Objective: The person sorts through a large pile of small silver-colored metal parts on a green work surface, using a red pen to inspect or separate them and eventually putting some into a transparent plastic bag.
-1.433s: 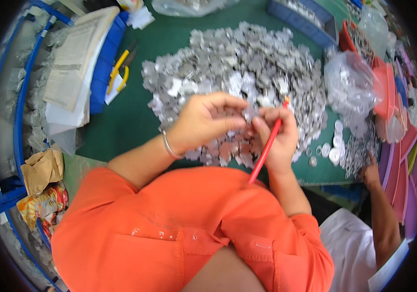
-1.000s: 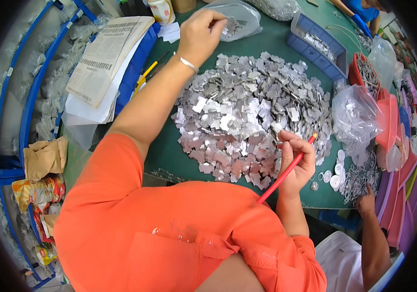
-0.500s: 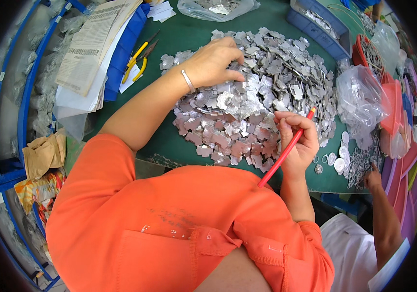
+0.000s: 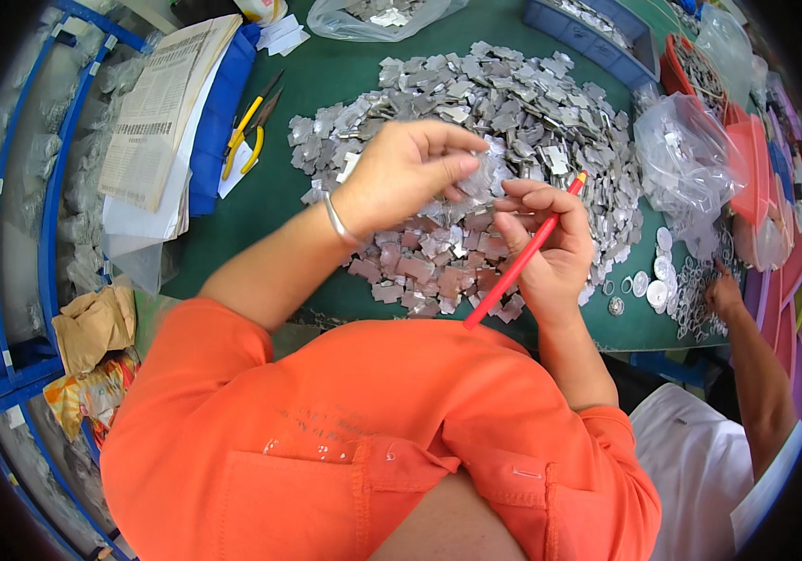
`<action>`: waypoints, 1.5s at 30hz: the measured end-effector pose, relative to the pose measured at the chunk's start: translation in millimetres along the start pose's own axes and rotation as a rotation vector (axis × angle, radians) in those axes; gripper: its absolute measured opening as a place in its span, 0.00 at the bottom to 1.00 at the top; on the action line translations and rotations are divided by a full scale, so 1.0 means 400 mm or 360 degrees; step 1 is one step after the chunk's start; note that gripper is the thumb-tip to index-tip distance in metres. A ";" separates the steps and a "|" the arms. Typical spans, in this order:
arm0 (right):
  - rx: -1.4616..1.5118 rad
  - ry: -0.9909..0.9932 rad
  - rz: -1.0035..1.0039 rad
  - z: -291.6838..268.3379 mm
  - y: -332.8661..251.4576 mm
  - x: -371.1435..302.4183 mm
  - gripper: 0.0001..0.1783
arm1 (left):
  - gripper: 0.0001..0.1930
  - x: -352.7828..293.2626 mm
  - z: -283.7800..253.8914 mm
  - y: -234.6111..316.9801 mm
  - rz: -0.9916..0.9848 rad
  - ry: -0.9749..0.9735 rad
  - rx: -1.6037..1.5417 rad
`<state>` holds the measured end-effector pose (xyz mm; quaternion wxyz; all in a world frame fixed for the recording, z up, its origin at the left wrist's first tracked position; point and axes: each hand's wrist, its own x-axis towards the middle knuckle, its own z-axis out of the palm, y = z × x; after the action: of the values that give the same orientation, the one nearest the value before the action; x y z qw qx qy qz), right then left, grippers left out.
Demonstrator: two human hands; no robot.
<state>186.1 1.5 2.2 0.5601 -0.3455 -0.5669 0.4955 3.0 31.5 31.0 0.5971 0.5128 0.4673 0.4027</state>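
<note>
A wide heap of small, flat, notched silvery metal pieces (image 4: 550, 122) covers the middle of the green table. Above its near part hovers my left hand (image 4: 405, 173), wearing a bracelet (image 4: 337, 222). Its fingers are bent and smeared by motion, with thumb and index tips close together; whether anything is between them does not show. Just to its right, my right hand (image 4: 550, 252) is raised with bent fingers. A red pencil (image 4: 522, 264) with a yellowish tip is held in it, slanting from upper right to lower left. The fingertips of both hands face each other, slightly apart.
Yellow-handled pliers (image 4: 246, 140) lie left, beside a blue bin (image 4: 218, 131) with papers. Behind are a clear bag (image 4: 382, 23) and a grey-blue crate (image 4: 597, 47). Right are a plastic bag (image 4: 686, 164), round metal parts (image 4: 658, 280) and another person's hand (image 4: 723, 292).
My left hand has come back from the heap's far middle toward me and my right hand. My right hand still holds the red pencil. The whole view has shifted slightly.
</note>
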 end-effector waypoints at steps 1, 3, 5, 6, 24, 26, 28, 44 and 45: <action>-0.0027 -0.0041 0.0016 -0.001 -0.001 -0.003 0.17 | 0.12 -0.016 0.019 -0.007 -0.0019 0.0026 -0.0103; 0.0013 -0.0024 0.0032 -0.003 0.003 -0.002 0.17 | 0.14 -0.032 0.037 -0.018 -0.0043 0.0074 -0.0252; 0.0045 -0.0008 0.0045 -0.008 0.005 -0.001 0.17 | 0.14 -0.046 0.048 -0.022 -0.0052 0.0074 -0.0450; 0.0097 0.0001 0.0086 -0.013 0.007 -0.004 0.17 | 0.14 -0.051 0.051 -0.024 -0.0058 0.0076 -0.0550; -0.0304 0.0020 -0.0453 -0.029 0.022 -0.013 0.14 | 0.12 -0.062 0.058 -0.031 -0.0122 -0.0123 -0.0688; -0.0179 0.0092 -0.0359 -0.024 0.024 -0.013 0.14 | 0.13 -0.061 0.060 -0.037 -0.0091 -0.0093 -0.0743; -0.0022 0.0125 -0.0211 -0.023 0.022 -0.014 0.15 | 0.14 -0.061 0.061 -0.041 -0.0087 -0.0053 -0.0787; -0.0433 -0.0079 -0.0581 -0.030 0.009 -0.007 0.16 | 0.14 -0.063 0.059 -0.030 -0.0226 -0.0108 -0.0643; -0.0483 -0.0081 -0.0635 -0.031 0.012 -0.003 0.16 | 0.13 -0.062 0.058 -0.032 -0.0223 -0.0116 -0.0642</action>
<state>197.7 3.9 -4.0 0.5740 -0.2942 -0.7057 0.2931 19.7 0.3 23.0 0.7307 0.3634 0.3896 0.4269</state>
